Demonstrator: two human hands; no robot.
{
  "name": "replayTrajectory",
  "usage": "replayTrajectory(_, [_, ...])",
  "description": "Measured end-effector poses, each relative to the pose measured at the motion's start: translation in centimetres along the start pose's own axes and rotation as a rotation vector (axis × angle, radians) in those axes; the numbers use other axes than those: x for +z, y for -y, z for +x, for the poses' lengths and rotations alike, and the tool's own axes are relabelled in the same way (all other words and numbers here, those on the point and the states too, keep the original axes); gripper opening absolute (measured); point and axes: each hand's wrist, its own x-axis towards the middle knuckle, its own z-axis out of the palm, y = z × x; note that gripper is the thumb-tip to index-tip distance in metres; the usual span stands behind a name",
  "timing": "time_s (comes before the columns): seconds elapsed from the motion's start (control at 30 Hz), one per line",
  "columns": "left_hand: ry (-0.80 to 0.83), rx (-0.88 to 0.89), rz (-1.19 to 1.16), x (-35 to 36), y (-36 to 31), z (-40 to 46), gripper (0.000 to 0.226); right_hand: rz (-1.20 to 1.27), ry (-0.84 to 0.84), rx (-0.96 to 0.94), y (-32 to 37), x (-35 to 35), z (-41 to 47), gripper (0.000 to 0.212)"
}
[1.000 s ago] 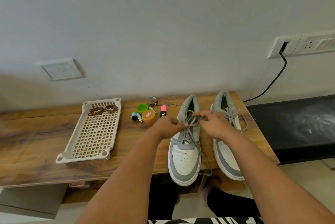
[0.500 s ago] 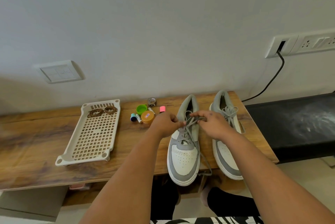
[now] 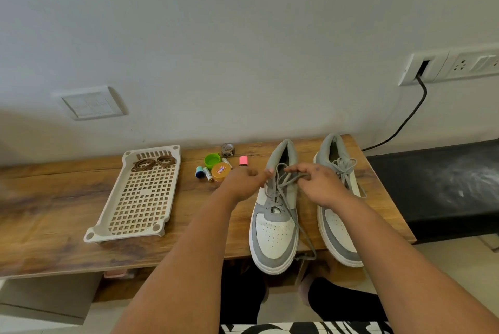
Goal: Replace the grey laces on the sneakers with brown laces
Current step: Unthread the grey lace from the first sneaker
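Grey lace [image 3: 283,185] on left sneaker [image 3: 275,214], on the table [image 3: 54,212]: bow now undone. My left hand [image 3: 243,182] has opened; right hand [image 3: 318,182] still pinches a strand. Unthreading follows.

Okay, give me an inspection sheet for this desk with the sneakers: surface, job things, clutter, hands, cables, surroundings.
Surface: wooden table, against a white wall.
Job's things: left sneaker, grey lace loosened, one end trailing past the toe; right sneaker tied in a bow; brown laces coiled in the white tray.
Clutter: green cap, orange-lidded jar, pink marker, small tubes, tape roll.
Hands: left hand and right hand over the left sneaker's laces; grip unclear.
Cables: black cable from the wall socket.
Surroundings: wall switch, black surface.
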Motion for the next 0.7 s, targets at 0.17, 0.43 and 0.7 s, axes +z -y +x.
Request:
replayTrajectory(0.17, [0.195, 0.074, 0.095, 0.0, 0.1, 0.0, 0.023, -0.011, 0.006, 0.003, 0.0, -0.1, 0.2, 0.042])
replayTrajectory(0.43, [0.279, 0.233, -0.606, -4.6, -0.3, -2.4, 0.022, 0.019, -0.003, -0.001, -0.2, -0.1, 0.2, 0.040])
replayTrajectory(0.7, [-0.086, -0.022, 0.096, -0.7, 0.3, 0.4, 0.051, -0.017, -0.011, -0.015, 0.0, 0.0, 0.0, 0.043])
